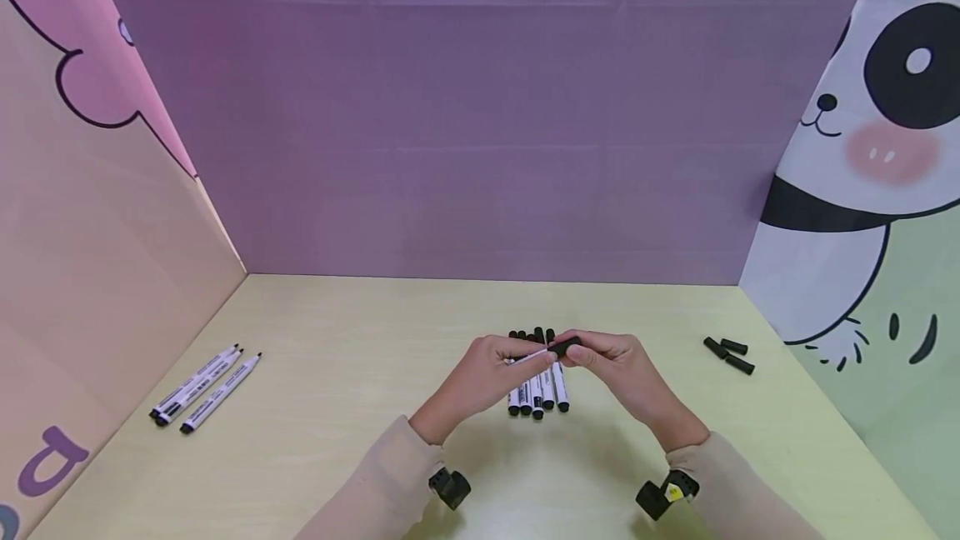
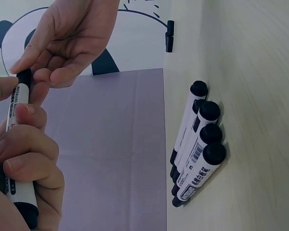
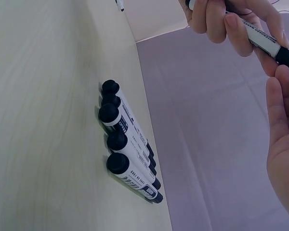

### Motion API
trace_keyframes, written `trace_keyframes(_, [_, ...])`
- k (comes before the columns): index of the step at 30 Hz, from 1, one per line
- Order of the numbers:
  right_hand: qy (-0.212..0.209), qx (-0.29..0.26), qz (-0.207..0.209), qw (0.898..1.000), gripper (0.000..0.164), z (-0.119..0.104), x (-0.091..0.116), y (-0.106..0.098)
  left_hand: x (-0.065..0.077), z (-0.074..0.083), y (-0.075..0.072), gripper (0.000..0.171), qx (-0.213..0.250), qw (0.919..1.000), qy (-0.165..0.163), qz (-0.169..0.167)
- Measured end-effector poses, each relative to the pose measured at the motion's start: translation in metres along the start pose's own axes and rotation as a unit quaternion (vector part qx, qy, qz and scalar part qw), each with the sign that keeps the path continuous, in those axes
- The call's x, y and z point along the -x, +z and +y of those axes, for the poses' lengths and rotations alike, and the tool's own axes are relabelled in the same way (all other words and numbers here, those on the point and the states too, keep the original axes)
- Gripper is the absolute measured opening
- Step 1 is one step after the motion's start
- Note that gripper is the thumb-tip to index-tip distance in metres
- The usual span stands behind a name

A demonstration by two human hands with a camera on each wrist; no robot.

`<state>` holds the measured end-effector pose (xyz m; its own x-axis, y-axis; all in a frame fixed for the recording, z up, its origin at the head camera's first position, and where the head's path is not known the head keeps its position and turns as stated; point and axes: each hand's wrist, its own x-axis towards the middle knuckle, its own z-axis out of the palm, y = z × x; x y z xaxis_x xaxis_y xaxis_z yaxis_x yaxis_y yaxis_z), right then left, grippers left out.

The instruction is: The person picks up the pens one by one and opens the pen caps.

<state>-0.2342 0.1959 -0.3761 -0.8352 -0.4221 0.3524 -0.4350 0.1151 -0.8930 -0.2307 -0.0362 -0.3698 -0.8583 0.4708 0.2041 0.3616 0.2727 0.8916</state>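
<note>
My left hand (image 1: 483,375) grips the white barrel of a whiteboard marker (image 2: 21,192), its fingers curled round it. At the marker's far end sits a black cap (image 1: 565,347), pinched between the thumb and fingers of my right hand (image 1: 626,373). In the left wrist view the cap meets the barrel; no bare tip shows. Under and behind both hands several capped markers (image 1: 548,394) lie side by side on the table, partly hidden by the fingers in the head view. The right wrist view shows that row of markers (image 3: 135,178) close up.
On the left side of the table lie three uncapped markers (image 1: 221,392), slanting side by side. Three loose black caps (image 1: 738,365) lie together at the right. A purple wall (image 1: 480,148) closes the back, with printed panels at both sides.
</note>
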Motion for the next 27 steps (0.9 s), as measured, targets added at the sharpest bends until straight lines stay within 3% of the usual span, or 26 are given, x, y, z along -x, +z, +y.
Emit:
trace_keyframes(6, [-0.006,0.007,-0.008,1.000,0.027,-0.004,0.002,-0.001,0.001,-0.004,-0.002,0.034,0.010,0.9997,-0.001,-0.023])
trace_keyframes(16, [0.027,-0.002,-0.003,1.000,0.030,-0.010,0.001,-0.002,0.001,-0.002,-0.004,0.034,-0.018,0.9994,0.007,-0.028])
trace_keyframes(27, [0.025,0.027,0.015,0.999,0.035,-0.007,0.001,-0.011,0.003,-0.004,-0.011,0.033,-0.033,0.9992,0.000,-0.022])
